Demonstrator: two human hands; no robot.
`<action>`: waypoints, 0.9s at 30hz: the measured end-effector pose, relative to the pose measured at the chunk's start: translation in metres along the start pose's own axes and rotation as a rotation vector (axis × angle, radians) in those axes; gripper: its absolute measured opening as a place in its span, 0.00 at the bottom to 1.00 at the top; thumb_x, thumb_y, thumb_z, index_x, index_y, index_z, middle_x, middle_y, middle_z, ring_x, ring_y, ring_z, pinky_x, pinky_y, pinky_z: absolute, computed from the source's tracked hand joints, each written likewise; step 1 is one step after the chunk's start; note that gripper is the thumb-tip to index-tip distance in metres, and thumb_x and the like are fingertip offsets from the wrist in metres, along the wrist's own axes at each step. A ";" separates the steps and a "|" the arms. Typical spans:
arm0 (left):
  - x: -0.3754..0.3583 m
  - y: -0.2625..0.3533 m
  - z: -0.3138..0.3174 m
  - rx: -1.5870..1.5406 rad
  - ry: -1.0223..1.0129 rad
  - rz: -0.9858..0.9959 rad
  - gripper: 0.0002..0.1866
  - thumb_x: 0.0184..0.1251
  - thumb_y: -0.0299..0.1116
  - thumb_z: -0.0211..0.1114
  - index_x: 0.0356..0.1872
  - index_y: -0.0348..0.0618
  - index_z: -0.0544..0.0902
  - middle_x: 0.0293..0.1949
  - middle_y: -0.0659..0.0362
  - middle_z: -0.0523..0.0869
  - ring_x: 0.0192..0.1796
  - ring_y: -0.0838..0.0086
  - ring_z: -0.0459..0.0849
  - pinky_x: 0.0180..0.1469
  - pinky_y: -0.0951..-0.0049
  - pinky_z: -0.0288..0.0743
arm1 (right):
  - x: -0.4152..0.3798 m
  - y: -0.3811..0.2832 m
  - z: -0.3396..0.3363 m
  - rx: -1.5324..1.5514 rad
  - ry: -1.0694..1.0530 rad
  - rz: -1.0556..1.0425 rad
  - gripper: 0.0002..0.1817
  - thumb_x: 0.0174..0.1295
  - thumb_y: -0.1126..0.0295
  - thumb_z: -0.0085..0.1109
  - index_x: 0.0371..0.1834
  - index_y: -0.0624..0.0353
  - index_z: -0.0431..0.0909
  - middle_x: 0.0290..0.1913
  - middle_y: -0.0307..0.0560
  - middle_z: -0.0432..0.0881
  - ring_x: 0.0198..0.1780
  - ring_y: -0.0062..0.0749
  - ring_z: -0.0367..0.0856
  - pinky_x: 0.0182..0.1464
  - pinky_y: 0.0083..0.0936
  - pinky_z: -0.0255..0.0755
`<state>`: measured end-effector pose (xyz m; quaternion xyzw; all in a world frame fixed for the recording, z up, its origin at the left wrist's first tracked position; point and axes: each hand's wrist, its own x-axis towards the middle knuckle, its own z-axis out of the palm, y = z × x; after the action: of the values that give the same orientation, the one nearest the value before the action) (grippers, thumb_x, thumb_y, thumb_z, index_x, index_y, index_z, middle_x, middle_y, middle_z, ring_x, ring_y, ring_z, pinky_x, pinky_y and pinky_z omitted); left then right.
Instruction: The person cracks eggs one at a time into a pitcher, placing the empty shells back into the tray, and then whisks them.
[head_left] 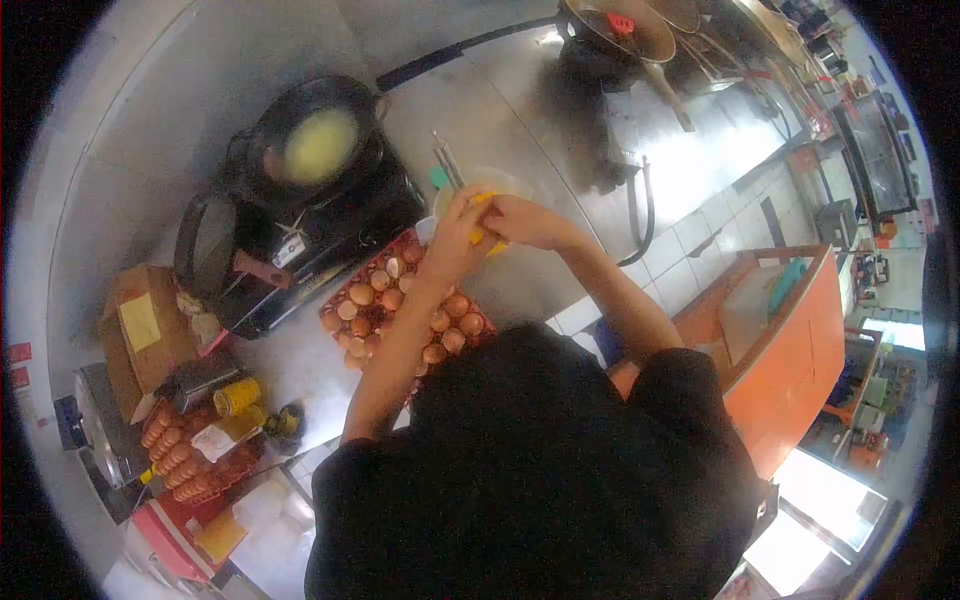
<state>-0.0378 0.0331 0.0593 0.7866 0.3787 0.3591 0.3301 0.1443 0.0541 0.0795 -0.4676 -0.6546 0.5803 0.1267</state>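
Note:
My left hand (460, 228) and my right hand (524, 221) meet over the steel counter, fingers closed and close together. Something yellow (495, 246) shows between and just under them; its kind and whether they grip it I cannot make out. Past the fingers is a pale, see-through bowl (512, 181), partly hidden, with a slim metal utensil (446, 158) sticking out and a green patch beside it. Under my left forearm lies a red tray of brown eggs (362, 294), with some broken shells among them.
A black wok (293, 112) with pale yellow contents sits on the stove at the left; a smaller pan (204, 240) is nearer. More eggs (180, 462) and bottles (228, 434) stand lower left. Another pan (655, 38) is at the back. An orange cabinet (800, 355) stands right.

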 end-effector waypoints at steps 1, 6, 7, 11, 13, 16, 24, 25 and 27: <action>0.000 -0.001 0.002 0.004 0.007 0.001 0.28 0.53 0.23 0.74 0.60 0.36 0.80 0.66 0.51 0.73 0.66 0.52 0.77 0.67 0.60 0.75 | 0.001 0.000 0.002 -0.017 0.016 0.008 0.17 0.69 0.67 0.51 0.52 0.69 0.80 0.43 0.51 0.87 0.47 0.33 0.84 0.50 0.30 0.77; -0.001 -0.008 0.010 0.085 0.070 0.064 0.28 0.54 0.21 0.73 0.60 0.35 0.79 0.66 0.50 0.72 0.65 0.52 0.78 0.65 0.60 0.78 | 0.015 0.017 0.007 -0.099 0.098 -0.029 0.17 0.70 0.68 0.50 0.54 0.67 0.79 0.48 0.53 0.87 0.50 0.36 0.84 0.55 0.32 0.76; 0.000 -0.010 0.010 0.100 0.081 0.051 0.28 0.55 0.21 0.73 0.60 0.35 0.79 0.66 0.51 0.72 0.65 0.53 0.78 0.65 0.61 0.79 | 0.016 0.016 0.005 -0.143 0.091 -0.046 0.17 0.71 0.67 0.49 0.55 0.67 0.79 0.49 0.53 0.87 0.50 0.37 0.84 0.56 0.33 0.76; 0.000 -0.019 0.008 0.015 0.082 0.019 0.27 0.56 0.18 0.71 0.60 0.36 0.80 0.68 0.52 0.71 0.65 0.58 0.80 0.62 0.65 0.84 | 0.014 0.011 -0.003 -0.159 0.029 -0.060 0.18 0.74 0.66 0.48 0.59 0.66 0.78 0.54 0.53 0.85 0.53 0.38 0.83 0.60 0.33 0.74; 0.000 -0.022 0.007 0.018 0.089 0.016 0.27 0.56 0.17 0.70 0.60 0.37 0.81 0.69 0.53 0.70 0.64 0.60 0.81 0.61 0.67 0.85 | 0.015 0.019 -0.004 -0.080 0.003 -0.180 0.20 0.74 0.64 0.48 0.58 0.69 0.77 0.54 0.60 0.85 0.56 0.44 0.83 0.61 0.35 0.74; 0.000 -0.020 0.004 -0.237 0.102 -0.102 0.26 0.55 0.21 0.72 0.59 0.38 0.81 0.67 0.50 0.72 0.68 0.52 0.75 0.64 0.63 0.79 | -0.005 -0.019 -0.008 -0.044 0.020 -0.121 0.21 0.74 0.65 0.48 0.61 0.70 0.73 0.57 0.63 0.83 0.60 0.46 0.82 0.63 0.36 0.72; 0.001 -0.018 0.005 0.008 0.165 -0.008 0.23 0.55 0.19 0.71 0.55 0.37 0.83 0.66 0.53 0.74 0.63 0.59 0.82 0.60 0.67 0.85 | 0.019 0.028 0.000 -0.103 0.046 -0.214 0.20 0.71 0.70 0.48 0.62 0.69 0.68 0.56 0.64 0.82 0.61 0.52 0.81 0.63 0.39 0.72; 0.001 -0.019 0.005 0.032 0.162 -0.013 0.23 0.55 0.19 0.70 0.55 0.38 0.83 0.65 0.52 0.75 0.63 0.59 0.82 0.60 0.67 0.85 | 0.022 0.032 -0.001 -0.124 0.040 -0.217 0.20 0.71 0.70 0.48 0.62 0.69 0.69 0.56 0.65 0.82 0.61 0.53 0.81 0.63 0.39 0.72; 0.002 -0.022 0.003 0.023 0.179 0.032 0.24 0.54 0.18 0.69 0.55 0.39 0.83 0.66 0.53 0.75 0.65 0.59 0.80 0.61 0.67 0.83 | 0.021 0.026 -0.003 -0.193 0.036 -0.200 0.21 0.69 0.71 0.47 0.62 0.70 0.68 0.57 0.67 0.81 0.62 0.56 0.80 0.64 0.40 0.71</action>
<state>-0.0427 0.0446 0.0415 0.7611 0.3982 0.4287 0.2801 0.1476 0.0694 0.0495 -0.4202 -0.7484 0.4907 0.1501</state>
